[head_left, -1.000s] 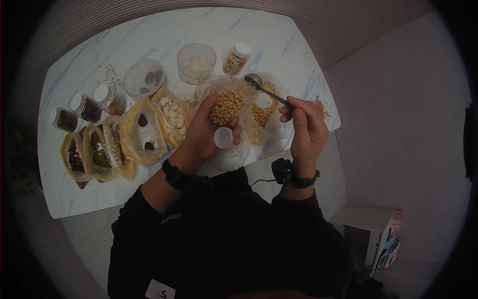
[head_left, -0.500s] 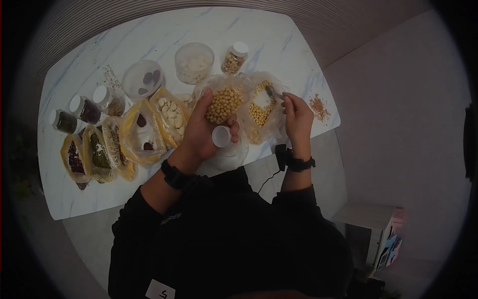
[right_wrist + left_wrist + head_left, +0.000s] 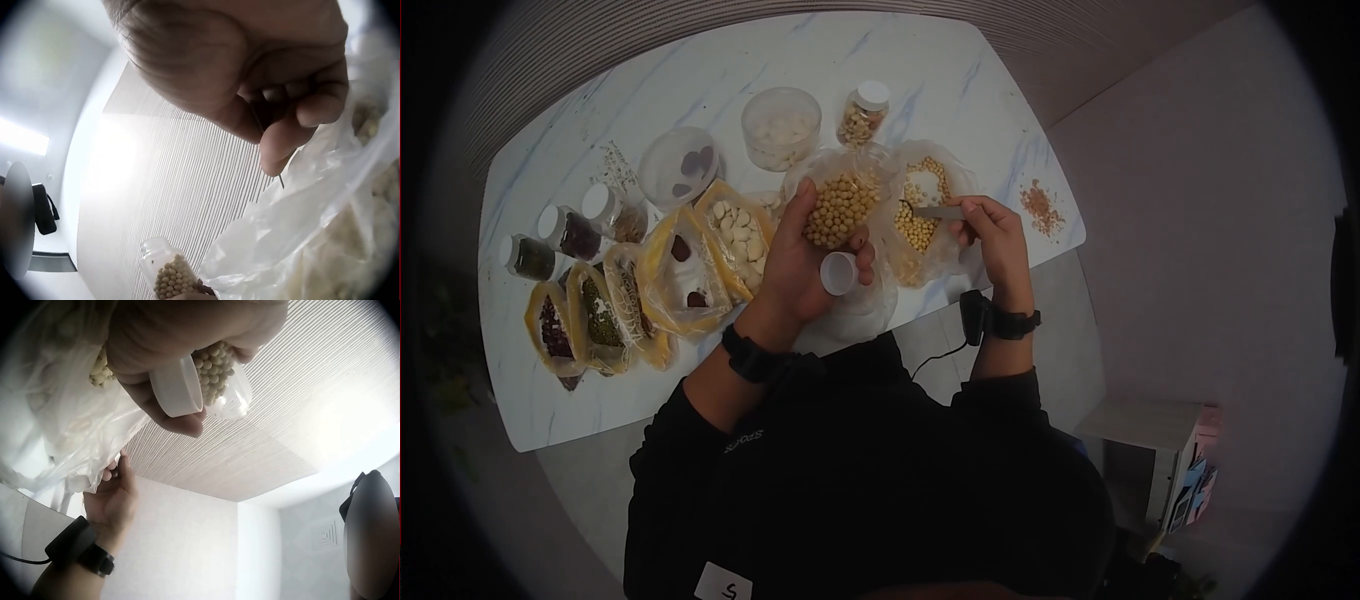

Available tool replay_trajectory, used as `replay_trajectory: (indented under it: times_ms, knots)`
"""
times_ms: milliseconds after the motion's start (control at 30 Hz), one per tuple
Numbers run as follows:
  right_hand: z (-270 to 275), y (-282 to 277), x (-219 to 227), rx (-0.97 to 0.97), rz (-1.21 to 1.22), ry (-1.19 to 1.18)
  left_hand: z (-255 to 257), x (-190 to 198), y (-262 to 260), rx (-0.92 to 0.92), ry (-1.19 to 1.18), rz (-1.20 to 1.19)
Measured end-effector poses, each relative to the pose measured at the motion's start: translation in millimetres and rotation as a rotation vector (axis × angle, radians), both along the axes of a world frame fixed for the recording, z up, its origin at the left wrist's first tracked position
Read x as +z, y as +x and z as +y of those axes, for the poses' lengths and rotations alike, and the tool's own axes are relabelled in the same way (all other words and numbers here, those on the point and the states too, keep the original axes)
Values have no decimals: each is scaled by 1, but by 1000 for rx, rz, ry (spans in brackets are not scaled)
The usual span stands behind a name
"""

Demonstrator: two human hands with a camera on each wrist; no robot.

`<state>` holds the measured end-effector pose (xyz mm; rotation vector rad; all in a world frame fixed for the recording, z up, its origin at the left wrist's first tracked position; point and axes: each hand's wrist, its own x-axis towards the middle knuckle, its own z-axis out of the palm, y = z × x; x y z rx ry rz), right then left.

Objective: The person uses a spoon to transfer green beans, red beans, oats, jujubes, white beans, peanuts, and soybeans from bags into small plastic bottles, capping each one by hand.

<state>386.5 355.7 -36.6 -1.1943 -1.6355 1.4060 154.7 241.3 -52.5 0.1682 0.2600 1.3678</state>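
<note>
My left hand (image 3: pixel 788 262) grips a clear jar (image 3: pixel 236 403) largely full of round yellow beans (image 3: pixel 840 208). The jar leans, its mouth toward the right. A white cap (image 3: pixel 838 273) is tucked in the same hand's fingers, below the jar. My right hand (image 3: pixel 997 238) pinches the handle of a spoon (image 3: pixel 940 212). Its dark bowl dips into yellow beans (image 3: pixel 916 235) inside an open clear plastic bag (image 3: pixel 962 183). In the right wrist view, only a thin piece of the spoon handle (image 3: pixel 281 181) shows, beside the bag's crumpled side (image 3: pixel 250 250).
Behind stand a jar of mixed pieces (image 3: pixel 862 115), a round tub of white pieces (image 3: pixel 781 130) and a tub with dark pieces (image 3: pixel 650 165). Several open yellow bags (image 3: pixel 662 320) and three capped jars (image 3: pixel 560 228) line the left. Reddish grains (image 3: pixel 1040 208) lie scattered at right.
My right hand has brought the spoon from beside the jar's mouth down into the bag, then drawn its bowl leftward among the beans. My left hand keeps its hold on jar and cap.
</note>
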Motion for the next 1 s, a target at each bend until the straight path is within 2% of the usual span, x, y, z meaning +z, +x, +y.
replay_trajectory:
  times_ms: [133, 267, 433, 633, 667, 733, 800, 900, 933, 1000]
  knots:
    - [5, 15, -12, -45, 169, -125, 0, -2, 0, -1, 7, 10]
    - [10, 25, -14, -115, 317, -149, 1, -2, 0, -2, -2, 17]
    - [1, 20, 15, -137, 564, -61, 1, -2, 0, -11, -14, 24]
    - [-26, -10, 48, -64, 659, 63, 2, -3, 2, -31, -23, 41]
    - [-33, -17, 53, -64, 660, 65, 2, -3, 2, -31, -22, 41]
    - [-47, -30, 59, -102, 450, 186, 1, -3, 2, -33, -8, 46]
    - [-56, -37, 60, -53, 428, 238, 1, -2, 2, -32, 5, 40]
    - [-64, -42, 66, 66, 191, 604, 0, -1, 1, -24, 17, 32]
    - [-64, -40, 68, 62, 194, 605, 0, -1, 0, -16, 18, 30]
    - [-65, -37, 70, 61, 24, 837, -1, 1, 1, -14, 18, 38]
